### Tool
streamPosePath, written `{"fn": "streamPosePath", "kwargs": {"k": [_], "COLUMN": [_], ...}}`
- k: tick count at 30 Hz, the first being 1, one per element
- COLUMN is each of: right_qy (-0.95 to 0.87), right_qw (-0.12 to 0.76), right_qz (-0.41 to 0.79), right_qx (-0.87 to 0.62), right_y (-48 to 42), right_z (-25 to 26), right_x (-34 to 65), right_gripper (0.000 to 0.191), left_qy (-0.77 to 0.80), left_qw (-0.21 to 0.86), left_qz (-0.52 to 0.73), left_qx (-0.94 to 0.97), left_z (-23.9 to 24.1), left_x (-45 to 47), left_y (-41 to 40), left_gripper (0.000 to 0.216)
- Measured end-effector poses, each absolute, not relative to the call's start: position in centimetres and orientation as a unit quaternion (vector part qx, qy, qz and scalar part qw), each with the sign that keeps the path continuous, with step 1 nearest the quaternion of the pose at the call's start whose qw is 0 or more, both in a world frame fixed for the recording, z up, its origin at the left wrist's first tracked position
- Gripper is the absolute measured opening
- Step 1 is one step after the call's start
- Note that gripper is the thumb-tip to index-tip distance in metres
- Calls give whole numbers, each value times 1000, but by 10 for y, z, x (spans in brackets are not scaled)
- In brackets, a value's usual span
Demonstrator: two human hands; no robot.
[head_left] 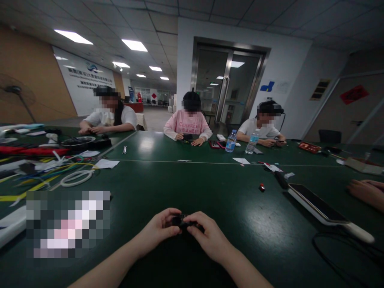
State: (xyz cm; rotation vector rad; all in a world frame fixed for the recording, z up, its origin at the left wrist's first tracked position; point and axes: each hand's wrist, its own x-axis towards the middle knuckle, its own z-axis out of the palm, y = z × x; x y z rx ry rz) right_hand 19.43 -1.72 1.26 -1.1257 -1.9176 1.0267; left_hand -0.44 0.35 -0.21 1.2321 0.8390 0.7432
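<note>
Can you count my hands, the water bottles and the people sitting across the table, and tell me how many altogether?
Your hands: 2, left hand and right hand, both holding something small and black
Water bottles: 2, left one, right one
People across: 3, one in pink, two in white
Total: 7

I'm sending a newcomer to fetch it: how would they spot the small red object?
On the large green table, look beyond and right of the wearer's right hand. There lies a small red-and-black object, left of the long white-rimmed black device. Its red colour and far smaller size set it apart from the device.
</note>
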Motion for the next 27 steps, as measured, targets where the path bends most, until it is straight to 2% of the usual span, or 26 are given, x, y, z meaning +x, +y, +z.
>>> {"fn": "streamPosePath", "kwargs": {"k": [22, 27], "right_qy": [-755, -758], "right_qw": [346, 339], "right_qz": [357, 350], "right_qx": [-428, -434], "right_y": [-14, -16], "right_z": [5, 7], "right_x": [193, 192], "right_gripper": [19, 21], "left_qy": [348, 342], "left_qw": [684, 680], "left_qz": [351, 347], "left_qx": [537, 547], "left_z": [-4, -5], "left_x": [-1, -3], "left_y": [3, 4], "left_gripper": [45, 38]}}
